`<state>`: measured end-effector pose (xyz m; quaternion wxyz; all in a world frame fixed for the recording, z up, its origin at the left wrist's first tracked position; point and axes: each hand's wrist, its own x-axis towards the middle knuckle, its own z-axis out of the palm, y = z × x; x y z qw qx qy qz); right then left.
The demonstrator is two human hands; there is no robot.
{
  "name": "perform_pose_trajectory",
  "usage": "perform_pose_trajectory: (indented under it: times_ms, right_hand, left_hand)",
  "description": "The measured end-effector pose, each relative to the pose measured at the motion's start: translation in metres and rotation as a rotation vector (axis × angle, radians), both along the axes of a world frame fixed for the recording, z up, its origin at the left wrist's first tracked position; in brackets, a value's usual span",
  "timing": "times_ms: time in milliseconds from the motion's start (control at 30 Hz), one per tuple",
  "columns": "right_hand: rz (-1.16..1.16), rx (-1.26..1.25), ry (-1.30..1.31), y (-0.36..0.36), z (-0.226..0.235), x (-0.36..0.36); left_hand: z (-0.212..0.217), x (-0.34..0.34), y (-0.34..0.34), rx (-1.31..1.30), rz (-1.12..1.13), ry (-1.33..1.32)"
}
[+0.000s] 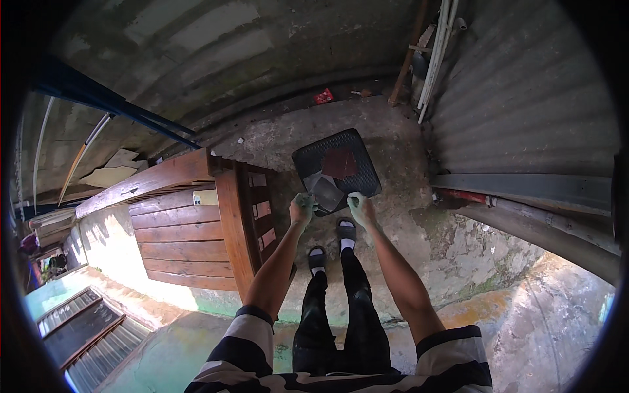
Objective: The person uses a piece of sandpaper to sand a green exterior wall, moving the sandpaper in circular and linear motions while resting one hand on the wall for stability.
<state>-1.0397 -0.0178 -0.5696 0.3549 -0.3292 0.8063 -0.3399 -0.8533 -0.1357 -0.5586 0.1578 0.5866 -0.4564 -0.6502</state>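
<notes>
A low black seat with a ridged top (368,178) sits on concrete floor (403,209), its rounded corners turned so that the far edge climbs toward the right; the wooden bench (237,223) stands on its left, its nearest end just beyond the left hand (301,208), while on the right a broader strip of floor runs to the corrugated wall (524,105), giving the right hand (362,208) more room sideways. Beyond the seat, floor reaches back to the far wall (216,56), with one small red packet (324,96) near its foot. Two sheets lie over the seat: one grey sheet (327,191) on the near half, between the two hands, and one dark red sheet (339,163) behind it, toward the middle. The grey sheet lies aslant, its longer visible axis running from far left to near right, with one end toward the person's feet; the red one looks nearly square, so its long axis cannot be told. The left fingers are curled at the grey sheet's near left edge, and the right fingertips are bunched close by its right corner; whether either hand pinches it cannot be told at this size. Two dark sandals (346,229) stand below, the right one farther forward, near the seat's closest edge.
</notes>
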Motion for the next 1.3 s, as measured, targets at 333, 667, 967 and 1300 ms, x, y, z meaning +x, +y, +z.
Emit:
perform_pose_trajectory:
  times_ms: [333, 667, 967, 1300]
  right_hand:
    - [0.359, -0.077, 0.53, -0.059, -0.003, -0.02]
    - [0.568, 0.205, 0.463, -0.082, 0.0, -0.027]
    - [0.135, -0.249, 0.287, -0.074, 0.092, 0.006]
    - [0.635, -0.497, 0.187, 0.042, 0.273, 0.154]
  left_hand:
    - [-0.029, 0.028, 0.031, -0.185, -0.09, -0.385]
    - [-0.028, 0.101, 0.139, 0.05, -0.127, -0.375]
    - [0.039, 0.096, 0.132, 0.168, 0.073, 0.038]
    - [0.234, 0.126, 0.079, 0.308, 0.363, 0.75]
